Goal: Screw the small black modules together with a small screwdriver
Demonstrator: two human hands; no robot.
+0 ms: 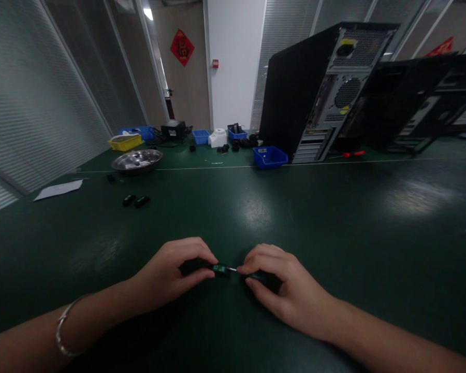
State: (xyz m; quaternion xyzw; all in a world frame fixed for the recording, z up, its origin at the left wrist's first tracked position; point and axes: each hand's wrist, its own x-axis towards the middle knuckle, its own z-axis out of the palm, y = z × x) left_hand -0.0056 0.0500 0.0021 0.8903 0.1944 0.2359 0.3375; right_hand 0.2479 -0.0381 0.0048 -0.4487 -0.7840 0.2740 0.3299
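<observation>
My left hand [182, 269] pinches a small black part with a green circuit board [219, 269] on it, low over the green table. To its right, my right hand [274, 282] is closed round a dark-handled screwdriver [233, 269]. The thin metal shaft points left and its tip meets or nearly meets the right end of the part; the exact contact is too small to tell. Two similar black parts, one [129, 200] beside the other [142, 201], lie on the table at the left.
A metal bowl [137, 161] holding small items, a yellow tray [125, 142] and a blue bin [270, 157] stand farther back. A black computer case [295, 93] rises at the back right. White paper [59, 189] lies at the left on the green table [334, 217].
</observation>
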